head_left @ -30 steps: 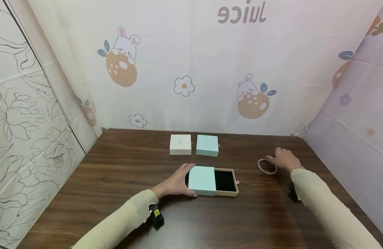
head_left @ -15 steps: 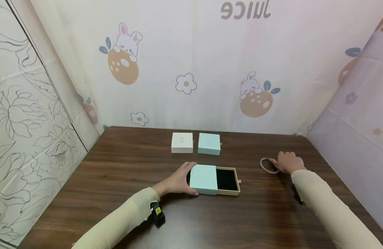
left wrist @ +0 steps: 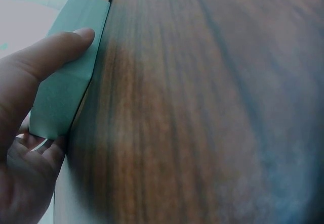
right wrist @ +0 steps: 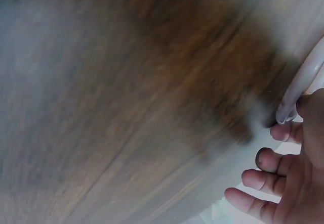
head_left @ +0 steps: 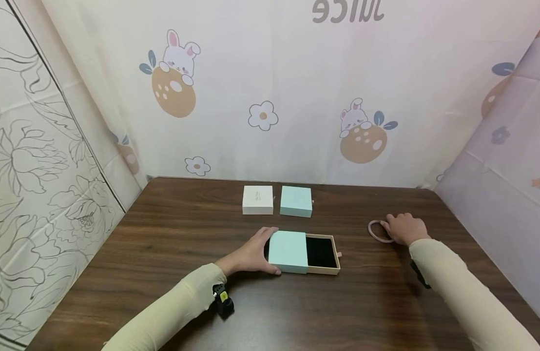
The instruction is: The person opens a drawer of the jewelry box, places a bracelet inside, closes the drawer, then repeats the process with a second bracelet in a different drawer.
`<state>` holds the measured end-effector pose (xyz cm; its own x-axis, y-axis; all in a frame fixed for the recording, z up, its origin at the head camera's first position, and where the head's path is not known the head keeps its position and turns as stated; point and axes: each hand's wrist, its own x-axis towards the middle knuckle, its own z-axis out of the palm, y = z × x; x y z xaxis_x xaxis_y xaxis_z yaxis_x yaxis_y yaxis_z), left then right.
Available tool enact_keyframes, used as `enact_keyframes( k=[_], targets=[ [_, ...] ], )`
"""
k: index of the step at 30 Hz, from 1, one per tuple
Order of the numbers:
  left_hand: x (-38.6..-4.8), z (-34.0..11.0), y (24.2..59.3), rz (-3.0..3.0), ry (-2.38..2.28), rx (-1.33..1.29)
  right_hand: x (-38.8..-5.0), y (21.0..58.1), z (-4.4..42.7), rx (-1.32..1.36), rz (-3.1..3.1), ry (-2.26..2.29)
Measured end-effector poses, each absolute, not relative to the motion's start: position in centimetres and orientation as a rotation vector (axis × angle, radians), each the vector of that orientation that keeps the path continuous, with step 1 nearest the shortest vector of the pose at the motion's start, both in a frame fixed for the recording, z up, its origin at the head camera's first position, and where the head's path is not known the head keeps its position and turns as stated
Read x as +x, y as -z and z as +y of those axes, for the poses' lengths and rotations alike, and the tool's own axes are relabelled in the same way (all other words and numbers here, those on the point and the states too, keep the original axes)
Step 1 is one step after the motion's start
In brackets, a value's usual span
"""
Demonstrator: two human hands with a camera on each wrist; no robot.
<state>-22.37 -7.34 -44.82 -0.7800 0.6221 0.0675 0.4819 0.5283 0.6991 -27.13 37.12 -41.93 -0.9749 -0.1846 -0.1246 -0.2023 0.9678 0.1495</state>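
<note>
My left hand (head_left: 251,254) grips the closed end of a light-blue drawer box (head_left: 288,249), thumb on its near side and fingers at the far side. The box's tray (head_left: 336,265), lined in black, is slid partly out to the right and has a small pull tab. In the left wrist view, the thumb (left wrist: 66,47) presses the box's blue side wall. Over on the right, my right hand (head_left: 406,229) pinches the right side of a pale pinkish bangle (head_left: 370,230). The right wrist view shows the bangle (right wrist: 304,75) between thumb and index finger, other fingers loosely bent.
Behind the drawer box stand a white box (head_left: 258,200) and another light-blue box (head_left: 296,201), side by side and closed. All rest on a dark wooden table (head_left: 322,312). A printed curtain (head_left: 296,97) hangs along the back edge, with cloth at both sides.
My right hand has shifted slightly and its fingers have closed in on the bangle's edge. The left hand keeps its hold on the drawer box. The head view has tilted a little.
</note>
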Motion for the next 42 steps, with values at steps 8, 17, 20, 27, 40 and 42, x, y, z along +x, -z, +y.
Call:
enact_keyframes(
  k=[8, 17, 20, 27, 40, 42],
  targets=[
    [-22.3, -7.3, 44.6, 2.572, -1.081, 0.927, -27.1, 42.7, 37.5, -0.451, 3.094, -0.252],
    [-22.3, -7.4, 44.8, 2.569, -1.089, 0.931, -26.8, 42.9, 37.6, -0.515, 3.158, -0.217],
    [-22.3, -7.4, 44.9, 2.568, -1.092, 0.938, -26.7, 42.9, 37.6, -0.539, 3.167, -0.218],
    [-22.3, -7.4, 44.9, 2.568, -1.092, 0.953, -26.5, 42.6, 37.2, -0.57, 3.156, -0.217],
    [-22.3, -7.4, 44.9, 2.573, -1.084, 0.948, -25.9, 41.3, 35.0, -0.649, 3.161, -0.197],
    [-22.3, -7.4, 44.9, 2.574, -1.081, 0.949, -25.7, 41.0, 34.4, -0.674, 3.162, -0.203]
  ],
)
